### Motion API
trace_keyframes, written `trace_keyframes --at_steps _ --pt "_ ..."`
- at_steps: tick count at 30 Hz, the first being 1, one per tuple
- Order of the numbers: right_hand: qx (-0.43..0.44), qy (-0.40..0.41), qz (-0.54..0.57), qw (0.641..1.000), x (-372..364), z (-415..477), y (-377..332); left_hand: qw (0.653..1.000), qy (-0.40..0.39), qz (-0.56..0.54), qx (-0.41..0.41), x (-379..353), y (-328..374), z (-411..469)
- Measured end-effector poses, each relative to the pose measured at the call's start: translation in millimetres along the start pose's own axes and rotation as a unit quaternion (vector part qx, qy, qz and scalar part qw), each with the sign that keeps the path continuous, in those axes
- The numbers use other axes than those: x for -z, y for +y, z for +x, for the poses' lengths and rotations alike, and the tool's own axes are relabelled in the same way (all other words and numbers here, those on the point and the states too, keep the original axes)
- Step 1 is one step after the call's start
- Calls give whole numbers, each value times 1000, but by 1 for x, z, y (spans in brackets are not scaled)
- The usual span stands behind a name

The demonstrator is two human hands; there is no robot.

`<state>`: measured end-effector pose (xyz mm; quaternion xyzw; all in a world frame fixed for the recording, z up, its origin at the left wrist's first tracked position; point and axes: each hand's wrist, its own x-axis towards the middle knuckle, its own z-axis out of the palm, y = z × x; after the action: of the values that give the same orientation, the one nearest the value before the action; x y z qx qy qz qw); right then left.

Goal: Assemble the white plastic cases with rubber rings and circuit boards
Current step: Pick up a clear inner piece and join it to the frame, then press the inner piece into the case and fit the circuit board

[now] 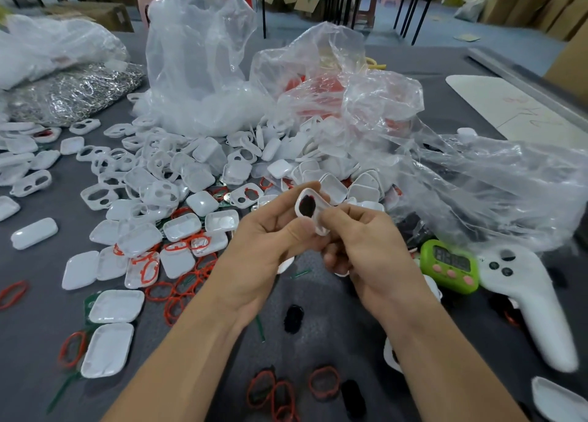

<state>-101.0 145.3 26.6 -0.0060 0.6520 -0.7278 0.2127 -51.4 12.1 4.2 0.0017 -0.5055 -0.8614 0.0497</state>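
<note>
Red rubber rings [323,386] are left loose below the hands. One white case [313,213] is pinched between left hand [264,249] and right hand [369,249]; most cases [203,203] beyond are judged unassembled.

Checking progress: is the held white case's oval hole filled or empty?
Filled: a dark insert sits in the oval hole of the white case, which both the left hand and right hand pinch.

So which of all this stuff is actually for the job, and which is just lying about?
For the job: white case half, gripped by left hand and right hand; heap of white case halves; red rubber rings; green circuit board.
Just lying about: green timer; white controller; white sheet with writing.
</note>
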Motion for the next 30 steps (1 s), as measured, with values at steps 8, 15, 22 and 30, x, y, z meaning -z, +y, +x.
trace_keyframes --at_steps 8,15,22,30 --pt "107 148 -116 976 32 9 -5 995 -9 -74 71 7 6 1" --pt "189 163 -500 829 43 7 -5 979 -37 -170 108 25 17 0" --pt "163 169 -635 736 9 11 5 982 -9 -157 105 33 22 0" --pt "187 155 -603 760 0 20 13 983 -15 -147 112 32 23 0"
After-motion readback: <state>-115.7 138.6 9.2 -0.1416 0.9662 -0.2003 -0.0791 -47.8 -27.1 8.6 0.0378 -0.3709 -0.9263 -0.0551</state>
